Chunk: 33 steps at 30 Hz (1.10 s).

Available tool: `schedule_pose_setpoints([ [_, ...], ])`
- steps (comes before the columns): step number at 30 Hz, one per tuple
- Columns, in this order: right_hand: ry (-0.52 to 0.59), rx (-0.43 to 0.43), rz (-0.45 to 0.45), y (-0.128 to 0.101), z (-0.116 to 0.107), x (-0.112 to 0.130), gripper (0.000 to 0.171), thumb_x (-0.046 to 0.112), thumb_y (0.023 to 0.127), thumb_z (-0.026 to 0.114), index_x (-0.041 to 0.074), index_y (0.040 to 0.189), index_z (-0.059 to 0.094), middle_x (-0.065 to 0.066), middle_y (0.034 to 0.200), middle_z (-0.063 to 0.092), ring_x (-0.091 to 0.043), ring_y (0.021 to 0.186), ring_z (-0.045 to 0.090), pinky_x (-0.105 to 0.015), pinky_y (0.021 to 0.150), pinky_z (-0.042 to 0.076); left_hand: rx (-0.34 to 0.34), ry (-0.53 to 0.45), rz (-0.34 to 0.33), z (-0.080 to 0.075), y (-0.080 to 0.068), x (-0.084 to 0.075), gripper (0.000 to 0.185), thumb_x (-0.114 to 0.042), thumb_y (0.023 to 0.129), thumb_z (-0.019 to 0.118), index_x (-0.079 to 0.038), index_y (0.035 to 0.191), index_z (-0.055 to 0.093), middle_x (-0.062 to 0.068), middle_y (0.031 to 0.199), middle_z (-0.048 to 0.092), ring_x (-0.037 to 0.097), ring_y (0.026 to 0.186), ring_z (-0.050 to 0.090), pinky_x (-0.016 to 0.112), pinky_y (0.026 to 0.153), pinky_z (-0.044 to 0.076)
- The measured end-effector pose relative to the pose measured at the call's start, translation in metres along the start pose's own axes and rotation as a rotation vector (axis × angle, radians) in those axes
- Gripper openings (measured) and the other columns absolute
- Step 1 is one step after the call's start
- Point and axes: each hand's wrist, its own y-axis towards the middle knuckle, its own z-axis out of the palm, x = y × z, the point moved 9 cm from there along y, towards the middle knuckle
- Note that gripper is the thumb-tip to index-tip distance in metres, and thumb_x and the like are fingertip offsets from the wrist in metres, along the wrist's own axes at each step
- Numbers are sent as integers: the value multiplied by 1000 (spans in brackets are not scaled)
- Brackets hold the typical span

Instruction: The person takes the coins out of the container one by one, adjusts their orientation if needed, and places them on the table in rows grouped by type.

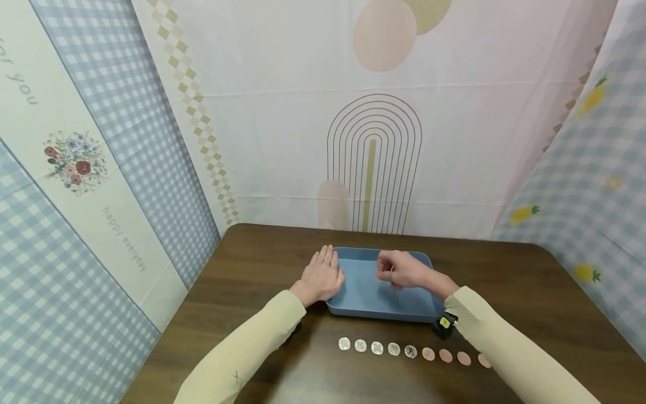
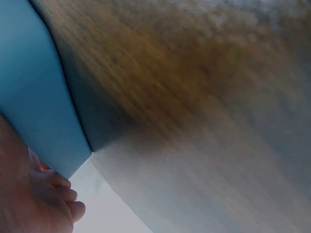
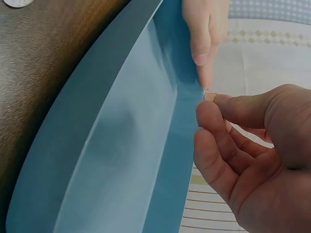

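Note:
A shallow blue tray (image 1: 363, 289) lies in the middle of a dark wooden table (image 1: 252, 269). My left hand (image 1: 321, 275) rests flat on the table, fingers straight, against the tray's left rim (image 2: 29, 87). My right hand (image 1: 391, 270) hovers over the tray's inside (image 3: 126, 145). Its thumb and forefinger pinch a small copper-coloured coin (image 3: 210, 96), seen edge-on in the right wrist view. In front of the tray runs a row of coins, several silver ones (image 1: 377, 348) on the left and copper ones (image 1: 446, 356) on the right, partly hidden by my right sleeve.
Patterned cloth backdrops (image 1: 282, 140) close in the table at the back and on both sides. A small black device with a yellow label (image 1: 444, 325) sits at my right wrist, near the tray's front right corner. The table's front edge lies just past the coin row.

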Motion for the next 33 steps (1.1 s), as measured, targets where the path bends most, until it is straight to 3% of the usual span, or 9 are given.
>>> schedule_pose_setpoints([
  [10,-11,-31,-6,-32,-10,0,13,15,95,64,11,87,54,-9,78,62,-22,53,63,-29,49,50,-8,-1,5,-4,-3,2,63,-38,104,23,0,155,24,18,163,19,29,153,15,42,124,16],
  [21,-15,-73,6,-73,-13,-8,16,18,94,65,11,87,53,-11,79,63,-13,55,59,-26,52,51,-17,-16,23,-4,-9,1,62,-37,104,23,1,154,26,19,163,19,30,153,17,42,124,17],
  [33,34,-110,95,-110,-11,-22,18,21,94,66,10,88,54,-11,73,60,-16,53,59,-29,48,49,0,-27,40,-1,-19,3,63,-37,105,23,1,154,24,19,163,18,31,153,16,42,124,17],
])
